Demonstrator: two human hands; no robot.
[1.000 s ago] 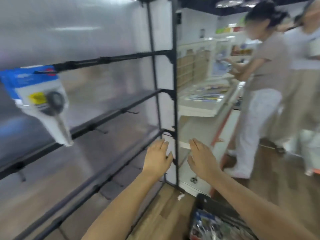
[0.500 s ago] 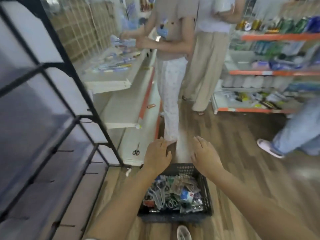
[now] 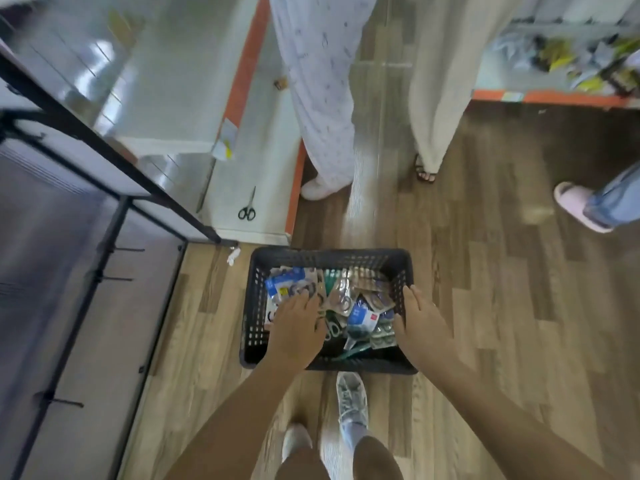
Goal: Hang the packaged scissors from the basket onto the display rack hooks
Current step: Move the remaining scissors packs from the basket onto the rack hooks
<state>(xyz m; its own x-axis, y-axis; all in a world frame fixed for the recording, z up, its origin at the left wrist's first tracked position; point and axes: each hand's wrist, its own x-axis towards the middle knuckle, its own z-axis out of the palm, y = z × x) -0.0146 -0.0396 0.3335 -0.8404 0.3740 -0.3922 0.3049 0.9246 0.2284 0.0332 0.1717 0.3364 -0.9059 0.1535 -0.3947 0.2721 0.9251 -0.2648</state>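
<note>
A black plastic basket [image 3: 329,259] stands on the wooden floor, filled with several packaged scissors [image 3: 360,315]. One blue-and-white pack [image 3: 285,285] lies at its back left. My left hand [image 3: 298,327] reaches into the basket's left half, fingers spread over the packs there; whether it holds one is hidden. My right hand [image 3: 420,323] hovers with straight fingers above the basket's right wall. The black display rack [image 3: 114,216] with short hooks [image 3: 119,279] stands at the left.
Loose black scissors [image 3: 247,207] lie on a white shelf base behind the basket. Two people's legs [image 3: 322,98] stand just beyond, and a pink slipper [image 3: 578,206] is at the right. My own feet [image 3: 351,400] are close in front of the basket.
My view has swung from the rack down to the basket. Both hands have dropped toward it, the left one going in among the packs.
</note>
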